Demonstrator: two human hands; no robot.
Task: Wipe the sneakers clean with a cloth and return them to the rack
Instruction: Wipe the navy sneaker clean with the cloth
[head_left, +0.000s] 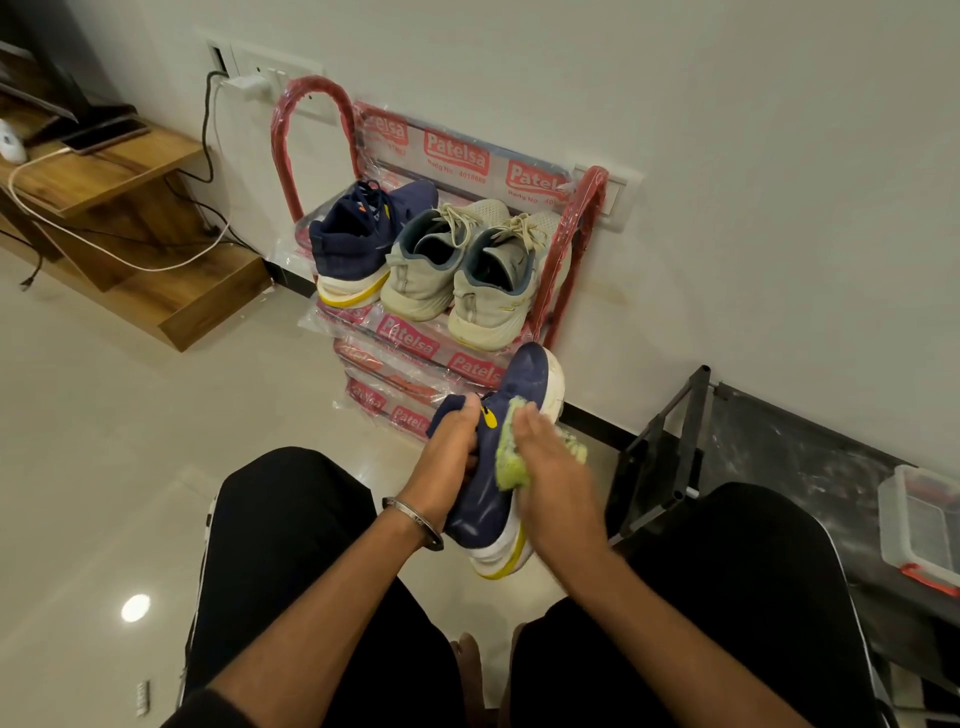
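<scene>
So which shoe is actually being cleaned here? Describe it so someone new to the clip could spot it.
Start at the red rack against the white wall, which holds three shoes. Just below and in front of it, over the person's lap, the left hand grips a navy sneaker while the right hand presses a green cloth on it. It is the only shoe off the rack.

The red tubular metal shoe rack (571, 244) wears clear plastic wrapping with red labels reading "Patelsa" in white on its top back rail and lower shelf fronts; beneath, partly legible, "Redg No. 4018669"; digits uncertain.
</scene>
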